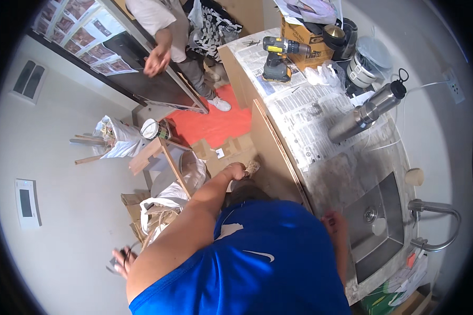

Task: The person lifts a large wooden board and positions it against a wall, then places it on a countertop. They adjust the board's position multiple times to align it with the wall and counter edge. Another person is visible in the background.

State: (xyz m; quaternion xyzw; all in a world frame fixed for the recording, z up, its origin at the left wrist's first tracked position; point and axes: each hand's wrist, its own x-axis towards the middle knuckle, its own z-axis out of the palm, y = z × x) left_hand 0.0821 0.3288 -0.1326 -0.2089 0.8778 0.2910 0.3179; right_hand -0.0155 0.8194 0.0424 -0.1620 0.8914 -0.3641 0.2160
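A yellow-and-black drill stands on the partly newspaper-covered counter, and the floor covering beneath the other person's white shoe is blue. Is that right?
Not quite: the floor covering beneath the other person's white shoe is red, as the head view shows.

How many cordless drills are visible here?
1: the cordless drill stands on newspaper on the counter, beside the cardboard box. Others could be hidden.

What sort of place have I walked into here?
It looks like a small kitchen or utility room, perhaps being fitted out: a steel sink is set into the counter, newspaper covers part of it, and a cordless drill stands there too.
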